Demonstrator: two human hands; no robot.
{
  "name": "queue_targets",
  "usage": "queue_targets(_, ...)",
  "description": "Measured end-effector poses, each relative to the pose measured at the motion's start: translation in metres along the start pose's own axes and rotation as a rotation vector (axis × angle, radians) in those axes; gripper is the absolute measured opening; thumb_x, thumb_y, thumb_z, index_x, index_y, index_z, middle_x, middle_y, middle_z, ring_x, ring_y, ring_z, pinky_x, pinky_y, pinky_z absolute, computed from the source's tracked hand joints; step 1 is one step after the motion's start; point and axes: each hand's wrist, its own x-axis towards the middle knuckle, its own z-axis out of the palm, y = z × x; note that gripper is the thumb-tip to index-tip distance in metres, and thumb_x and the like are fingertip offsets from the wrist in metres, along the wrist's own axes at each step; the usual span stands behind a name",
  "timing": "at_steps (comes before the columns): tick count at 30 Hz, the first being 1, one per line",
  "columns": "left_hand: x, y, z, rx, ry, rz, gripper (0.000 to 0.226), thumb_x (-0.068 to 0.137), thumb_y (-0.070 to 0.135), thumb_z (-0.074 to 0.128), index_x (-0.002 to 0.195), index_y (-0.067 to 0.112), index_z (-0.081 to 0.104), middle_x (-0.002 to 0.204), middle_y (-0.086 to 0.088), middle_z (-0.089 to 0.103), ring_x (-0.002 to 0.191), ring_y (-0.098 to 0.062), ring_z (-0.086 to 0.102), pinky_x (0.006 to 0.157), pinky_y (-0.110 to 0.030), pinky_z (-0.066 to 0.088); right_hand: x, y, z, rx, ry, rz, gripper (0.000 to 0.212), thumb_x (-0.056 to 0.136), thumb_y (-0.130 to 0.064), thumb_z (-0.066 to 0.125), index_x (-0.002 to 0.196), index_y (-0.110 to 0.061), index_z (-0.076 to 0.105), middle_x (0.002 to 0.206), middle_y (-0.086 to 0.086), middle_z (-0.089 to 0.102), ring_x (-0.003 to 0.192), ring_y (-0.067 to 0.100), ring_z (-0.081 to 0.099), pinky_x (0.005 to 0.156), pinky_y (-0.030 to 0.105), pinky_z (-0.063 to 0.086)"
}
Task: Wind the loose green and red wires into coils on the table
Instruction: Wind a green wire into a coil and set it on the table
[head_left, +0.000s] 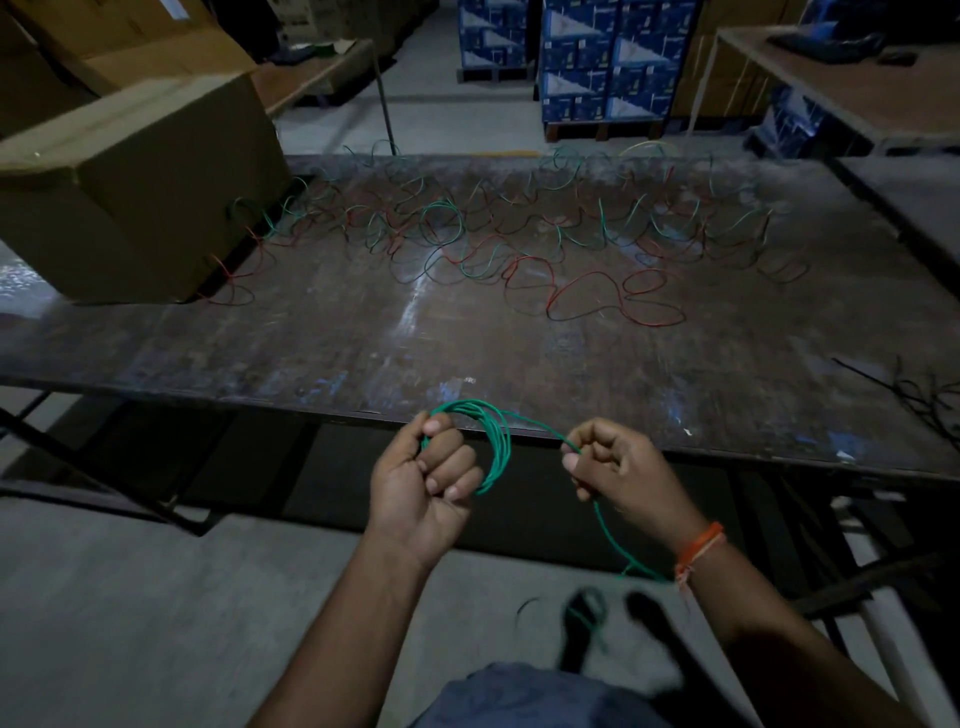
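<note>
While the left hand (431, 467) grips a small green coil (488, 447) and the right hand (618, 467) pinches its loose green wire (610, 535), most red and green wires (519, 239) lie tangled on the tabletop (363, 338), unwound.

Left hand (426, 475) grips a green coil (496, 447) at the near desk (363, 332) edge, right hand (618, 460) pinches its trailing strand; loose green and red wires (519, 234) sprawl beside a cardboard box (135, 187).
</note>
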Motion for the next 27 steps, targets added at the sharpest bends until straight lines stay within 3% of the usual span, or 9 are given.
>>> queue_targets(4,0.004,0.013,-0.007,-0.031,0.005,0.068,0.037,0.104,0.028,0.031,0.074,0.020,0.050,0.047,0.007,0.022,0.042,-0.007,0.011,0.040,-0.020,0.019,-0.008,0.002,-0.015,-0.093,0.000,0.023,0.011,0.092,0.004,0.066,0.089,-0.005,0.061,0.064,0.002,0.055,0.052,0.009,0.050,0.050,0.020,0.045)
queue_targets(8,0.008,0.019,-0.010,-0.007,0.068,0.156,0.034,0.103,0.030,0.033,0.074,0.020,0.048,0.046,0.008,0.027,0.039,-0.006,0.015,0.040,-0.019,0.019,-0.017,-0.013,-0.023,-0.415,-0.195,0.012,0.010,0.088,-0.002,0.072,0.091,-0.011,0.068,0.068,-0.001,0.060,0.056,-0.001,0.050,0.057,0.014,0.042)
queue_targets(11,0.012,0.019,-0.011,0.015,0.099,0.240,0.030,0.103,0.033,0.034,0.078,0.022,0.047,0.050,0.010,0.028,0.039,-0.004,0.026,0.043,-0.020,0.022,-0.027,-0.034,-0.021,-0.667,-0.292,-0.193,0.013,0.085,-0.010,0.070,0.090,-0.022,0.071,0.078,-0.009,0.068,0.069,0.004,0.063,0.064,0.020,0.049)
queue_targets(16,0.017,-0.002,-0.009,0.297,0.191,0.349,0.027,0.106,0.028,0.032,0.085,0.019,0.047,0.056,0.008,0.036,0.046,-0.006,0.031,0.047,-0.021,0.030,-0.037,-0.072,0.005,-0.662,-0.411,-0.441,0.013,0.086,-0.011,0.068,0.096,-0.018,0.072,0.081,-0.011,0.060,0.072,0.009,0.059,0.066,0.026,0.048)
queue_targets(19,0.015,-0.016,-0.008,0.638,0.178,0.389,0.025,0.108,0.025,0.034,0.092,0.014,0.049,0.061,0.001,0.045,0.053,-0.011,0.039,0.052,-0.024,0.035,-0.029,-0.082,0.018,-0.653,-0.352,-0.534,0.012,0.087,-0.008,0.069,0.096,-0.015,0.072,0.079,-0.008,0.058,0.070,0.006,0.055,0.065,0.019,0.042)
queue_targets(22,0.010,-0.022,-0.006,0.927,0.114,0.394,0.029,0.109,0.025,0.035,0.091,0.007,0.050,0.062,-0.005,0.054,0.055,-0.017,0.048,0.054,-0.027,0.044,-0.016,-0.090,0.022,-0.616,-0.210,-0.582,0.010,0.087,-0.007,0.073,0.093,-0.015,0.074,0.079,-0.018,0.053,0.072,-0.004,0.053,0.068,0.009,0.036)
queue_targets(24,0.006,-0.024,-0.006,1.008,0.064,0.375,0.034,0.109,0.026,0.034,0.089,0.002,0.050,0.058,-0.008,0.052,0.051,-0.021,0.046,0.050,-0.028,0.042,-0.007,-0.094,0.021,-0.612,-0.138,-0.604,0.008,0.088,-0.009,0.074,0.092,-0.015,0.074,0.079,-0.013,0.056,0.075,-0.002,0.054,0.068,0.011,0.038)
queue_targets(27,0.003,-0.024,-0.005,1.006,0.039,0.338,0.033,0.103,0.035,0.038,0.084,0.010,0.049,0.054,-0.004,0.039,0.047,-0.015,0.031,0.045,-0.025,0.029,0.003,-0.095,0.020,-0.606,-0.093,-0.608,0.006,0.088,-0.012,0.075,0.091,-0.017,0.075,0.079,-0.007,0.061,0.076,0.008,0.059,0.066,0.023,0.045)
